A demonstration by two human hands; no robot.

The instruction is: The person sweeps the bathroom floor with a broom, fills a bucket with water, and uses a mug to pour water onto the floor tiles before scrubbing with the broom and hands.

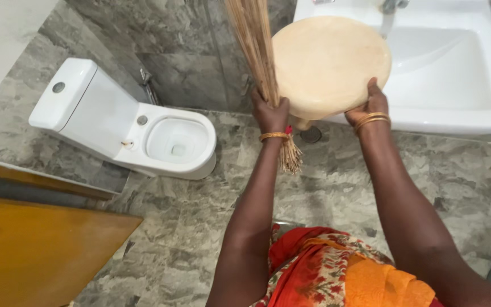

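From the head view: left hand [269,113] closed round a bundle of stick broom [255,51], bristle tops rising out of frame, tied butt end hanging below the wrist; right hand [372,105] gripping the near rim of a round cream stool [328,59], thumb on top, fingers hidden beneath. Stool held tilted, lifted over the front edge of the white washbasin [456,111], tap just above. Probably mid-carry, moving gear within the bathroom; next move likely calls for a steady two-handed lift, minding the basin's hard front edge. White toilet [126,122] well apart to the left, yellow door [35,250] nearer left, grey marble floor [336,187] below with room between.
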